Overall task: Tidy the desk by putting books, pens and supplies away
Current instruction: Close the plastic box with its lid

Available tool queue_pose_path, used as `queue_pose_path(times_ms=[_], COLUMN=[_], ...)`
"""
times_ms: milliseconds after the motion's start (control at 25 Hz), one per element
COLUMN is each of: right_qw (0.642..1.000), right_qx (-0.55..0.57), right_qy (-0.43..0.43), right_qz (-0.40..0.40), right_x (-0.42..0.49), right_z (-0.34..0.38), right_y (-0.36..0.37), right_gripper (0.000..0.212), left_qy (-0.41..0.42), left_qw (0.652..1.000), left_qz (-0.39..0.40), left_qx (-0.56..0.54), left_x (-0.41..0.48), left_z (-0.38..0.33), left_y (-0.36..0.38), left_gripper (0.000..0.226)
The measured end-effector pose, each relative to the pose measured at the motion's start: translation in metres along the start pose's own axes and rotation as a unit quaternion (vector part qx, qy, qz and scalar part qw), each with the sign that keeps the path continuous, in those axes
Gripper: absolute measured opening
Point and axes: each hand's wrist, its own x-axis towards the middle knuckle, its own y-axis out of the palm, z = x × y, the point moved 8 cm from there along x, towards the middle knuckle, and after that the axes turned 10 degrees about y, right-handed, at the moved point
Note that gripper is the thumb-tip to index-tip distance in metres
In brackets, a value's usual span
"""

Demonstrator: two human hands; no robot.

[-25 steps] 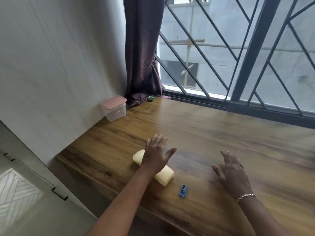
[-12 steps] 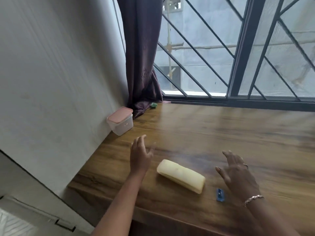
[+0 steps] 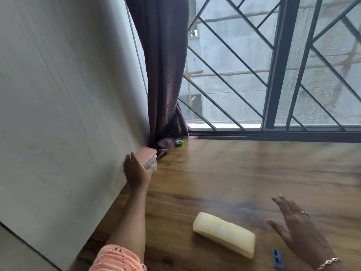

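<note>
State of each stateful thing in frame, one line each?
left hand: fingers curled round pink-lidded container.
pink-lidded container: lid on, standing by the wall.
right hand: open, fingers spread, holding nothing.
yellow case: lying flat on desk, untouched.
blue sharpener: lying on desk, untouched.
curtain: gathered to one side, hem on desk.

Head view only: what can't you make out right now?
All in the head view:
What the box holds: hidden by its pink lid and the left hand gripping it.
The green thing by the curtain: too small to identify.
The blue sharpener: small, blurred, detail lost.
The right hand: blurred; contact with the desk unclear.
</note>
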Motion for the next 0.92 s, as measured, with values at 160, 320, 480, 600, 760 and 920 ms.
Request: queue_pose_path(times_ms=[160,320,480,600,760,920], right_qw=[0.999,0.997,0.995,0.995,0.994,0.995], right_qx=[-0.023,-0.043,-0.049,-0.055,-0.056,-0.039], right_qy=[-0.01,-0.032,-0.02,-0.02,-0.012,-0.038], right_qz=[0.027,0.056,0.081,0.084,0.098,0.079], right_x=[0.001,0.0,0.003,0.007,0.015,0.023], right_z=[-0.007,0.0,0.003,0.005,0.008,0.017], right_y=[0.002,0.004,0.005,0.006,0.004,-0.004], right_gripper=[0.088,0.079,0.071,0.075,0.071,0.074], left_qy=[-0.024,-0.064,-0.09,-0.106,-0.109,-0.095], left_qw=[0.998,0.994,0.993,0.994,0.993,0.995], left_qz=[0.034,0.045,0.045,0.035,0.031,0.014], left_qx=[0.051,0.072,0.056,0.0,-0.015,-0.035], left_x=[0.016,0.014,0.017,0.018,0.014,0.009], left_z=[0.01,0.021,0.031,0.035,0.035,0.024], left_y=[0.005,0.009,0.015,0.016,0.015,0.008], left_gripper=[0.094,0.095,0.098,0.097,0.09,0.086])
